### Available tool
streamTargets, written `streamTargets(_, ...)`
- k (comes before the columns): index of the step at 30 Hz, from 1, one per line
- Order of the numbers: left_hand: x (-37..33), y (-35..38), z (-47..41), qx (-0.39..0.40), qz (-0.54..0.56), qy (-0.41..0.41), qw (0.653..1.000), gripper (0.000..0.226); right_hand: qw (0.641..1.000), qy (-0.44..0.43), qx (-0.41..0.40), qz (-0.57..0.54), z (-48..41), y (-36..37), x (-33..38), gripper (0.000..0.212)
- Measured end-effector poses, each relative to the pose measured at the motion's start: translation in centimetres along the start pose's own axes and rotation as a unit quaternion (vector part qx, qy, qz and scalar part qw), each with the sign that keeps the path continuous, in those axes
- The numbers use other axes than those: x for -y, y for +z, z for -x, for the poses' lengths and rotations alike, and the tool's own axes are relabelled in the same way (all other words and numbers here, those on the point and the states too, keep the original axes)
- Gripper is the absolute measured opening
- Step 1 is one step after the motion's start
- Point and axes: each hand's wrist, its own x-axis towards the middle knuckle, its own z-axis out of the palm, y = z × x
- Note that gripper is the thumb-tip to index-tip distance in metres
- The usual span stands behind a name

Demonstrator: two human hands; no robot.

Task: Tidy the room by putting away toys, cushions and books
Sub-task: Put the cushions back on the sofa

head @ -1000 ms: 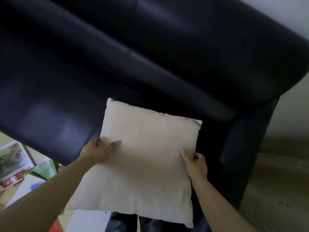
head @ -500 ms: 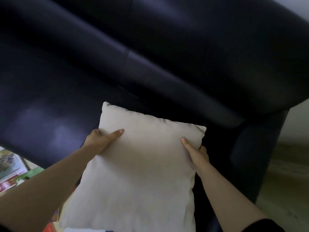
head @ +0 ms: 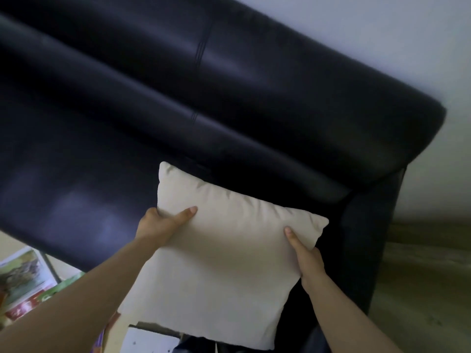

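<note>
A square cream cushion (head: 224, 261) is held in front of me over the right end of a dark leather sofa (head: 153, 103). My left hand (head: 159, 225) grips its left edge, thumb on the front face and fingers hidden behind. My right hand (head: 305, 256) grips the right edge near the upper right corner, thumb on the front. The cushion's top edge reaches the seam where the sofa seat meets the backrest. Its lower part hangs past the seat's front edge.
The sofa's right armrest (head: 369, 238) stands just right of the cushion. Picture books (head: 25, 284) lie on the floor at the lower left. A white sheet or box (head: 150, 340) lies below the cushion. Wooden floor (head: 428, 276) shows at the right, and a pale wall behind.
The cushion has moved up and toward the sofa's backrest with both hands still holding it. The view has shifted, showing more of the wall and the floor.
</note>
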Motion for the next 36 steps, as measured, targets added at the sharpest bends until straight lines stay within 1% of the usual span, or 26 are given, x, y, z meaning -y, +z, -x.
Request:
streamTargets(2, -0.7, -0.8, 1.5, 0.001, 0.004, 0.009, 1.000, 0.101, 1.000, -0.013, -0.001, -0.013, 1.6, -0.7, 0.5, 0.115)
streamTargets(7, -3.4, -2.9, 6.1, -0.005, 0.030, 0.048, 0.998, 0.100, 0.998, -0.049, -0.022, -0.036, 5.9, -2.3, 3.0, 0.105)
streamTargets(11, -5.4, -3.7, 8.9, 0.006, 0.059, 0.079, 0.995, 0.107, 0.993, -0.082, -0.036, -0.073, 7.9, -4.1, 5.5, 0.101)
streamTargets(15, -8.4, -3.8, 11.3, 0.017, 0.090, 0.138, 0.986, 0.113, 0.982, -0.132, -0.022, -0.134, 9.5, -6.3, 7.8, 0.093)
streamTargets(17, -9.9, -3.4, 12.0, 0.020, 0.102, 0.166, 0.981, 0.110, 0.976, -0.142, -0.012, -0.166, 9.9, -7.4, 8.4, 0.096)
streamTargets(18, -10.6, -3.1, 12.4, 0.020, 0.100, 0.177, 0.979, 0.104, 0.973, -0.146, -0.007, -0.180, 10.1, -8.0, 8.5, 0.091)
streamTargets(20, -11.6, -2.3, 12.4, 0.022, 0.087, 0.194, 0.977, 0.093, 0.966, -0.166, -0.004, -0.199, 10.3, -8.6, 8.8, 0.065)
streamTargets(21, -12.0, -2.0, 12.4, 0.022, 0.080, 0.200, 0.976, 0.089, 0.964, -0.174, -0.004, -0.201, 10.3, -8.7, 8.8, 0.057)
streamTargets(22, -12.3, -1.7, 12.4, 0.022, 0.076, 0.207, 0.975, 0.087, 0.963, -0.177, -0.006, -0.201, 10.2, -8.5, 8.7, 0.057)
streamTargets(23, -12.5, -1.4, 12.4, 0.021, 0.071, 0.213, 0.974, 0.086, 0.963, -0.179, -0.008, -0.204, 10.0, -8.4, 8.7, 0.061)
streamTargets(26, -12.8, -1.1, 12.4, 0.022, 0.051, 0.224, 0.973, 0.087, 0.962, -0.177, -0.016, -0.207, 9.6, -7.7, 8.6, 0.078)
streamTargets(29, -12.7, -1.0, 12.7, 0.031, 0.020, 0.229, 0.973, 0.100, 0.962, -0.174, -0.019, -0.208, 9.3, -7.5, 8.6, 0.086)
streamTargets(31, -12.6, -1.0, 13.1, 0.032, -0.001, 0.223, 0.974, 0.104, 0.965, -0.171, -0.017, -0.200, 9.1, -7.7, 8.4, 0.085)
streamTargets(32, -12.5, -0.9, 13.2, 0.029, -0.005, 0.224, 0.974, 0.100, 0.966, -0.167, -0.016, -0.194, 9.0, -7.9, 8.3, 0.083)
streamTargets(34, -12.1, -0.7, 13.8, 0.019, -0.013, 0.234, 0.972, 0.085, 0.971, -0.161, -0.013, -0.178, 9.0, -8.1, 8.2, 0.081)
streamTargets(36, -11.5, -0.6, 14.3, 0.018, -0.017, 0.235, 0.972, 0.074, 0.974, -0.154, -0.011, -0.168, 9.0, -8.3, 7.9, 0.083)
